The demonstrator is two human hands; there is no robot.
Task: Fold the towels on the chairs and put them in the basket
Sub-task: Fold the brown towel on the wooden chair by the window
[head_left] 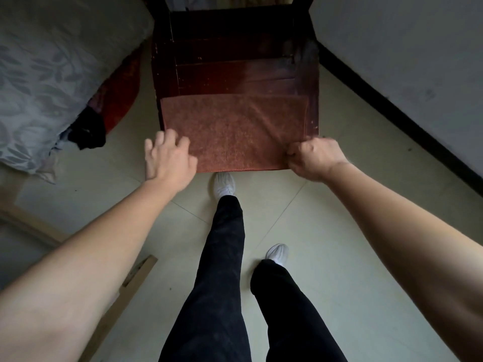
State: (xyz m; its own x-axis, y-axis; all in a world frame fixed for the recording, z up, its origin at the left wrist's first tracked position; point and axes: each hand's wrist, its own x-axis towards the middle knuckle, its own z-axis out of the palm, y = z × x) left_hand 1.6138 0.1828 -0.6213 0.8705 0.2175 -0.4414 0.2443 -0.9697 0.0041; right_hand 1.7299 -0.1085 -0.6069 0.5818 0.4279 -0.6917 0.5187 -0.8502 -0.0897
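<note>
The rust towel [232, 131] lies flat over the front of the dark wooden chair [235, 61], hanging past its edge; the right hand [313, 158] has its fingers closed on the near corner, while the left hand [167, 158] reaches open-fingered for the other corner, likely to lift and fold it

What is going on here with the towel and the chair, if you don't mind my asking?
A person stands over a dark wooden chair with a reddish-brown towel spread on its seat. The right hand is closed on the towel's near right corner; the left hand rests open at the near left corner. No basket is in view.
</note>
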